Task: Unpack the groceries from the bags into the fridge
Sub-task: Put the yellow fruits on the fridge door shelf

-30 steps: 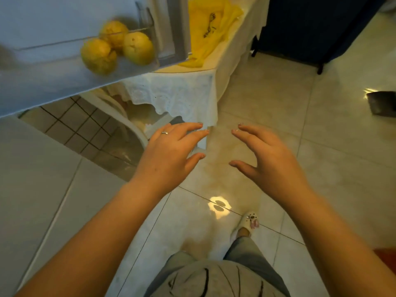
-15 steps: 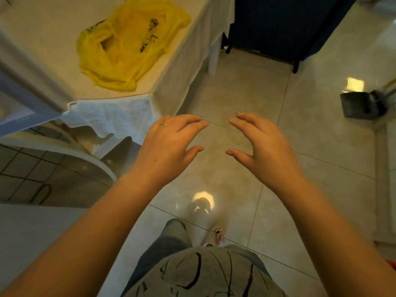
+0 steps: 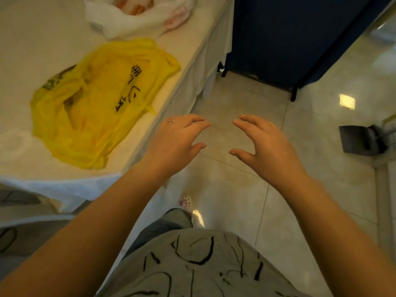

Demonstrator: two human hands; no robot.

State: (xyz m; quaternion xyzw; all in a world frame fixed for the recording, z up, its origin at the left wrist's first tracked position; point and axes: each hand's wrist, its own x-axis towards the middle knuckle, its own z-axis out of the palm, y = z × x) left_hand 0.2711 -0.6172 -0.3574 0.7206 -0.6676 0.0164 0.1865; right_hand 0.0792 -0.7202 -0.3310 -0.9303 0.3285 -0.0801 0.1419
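Note:
A crumpled yellow plastic bag (image 3: 96,103) with black print lies flat on the white-clothed table (image 3: 32,50) at the left. Behind it, at the table's far end, sits a white plastic bag (image 3: 137,16) with orange items showing inside. My left hand (image 3: 177,140) hovers just off the table's right edge, fingers spread and relaxed, holding nothing. My right hand (image 3: 263,144) hangs level with it over the floor, also spread and empty. Both palms face each other. The fridge is out of view.
A dark blue cabinet (image 3: 300,39) on small feet stands beyond the table. A dark dustpan (image 3: 360,140) rests on the glossy tiled floor (image 3: 235,189) at the right. A white chair (image 3: 25,202) shows under the table's near corner. My foot (image 3: 186,200) is below my hands.
The view has swung from the open fridge door with its yellow fruit to the table. The yellow bag has come close and the white bag has appeared. Both hands stay spread and empty.

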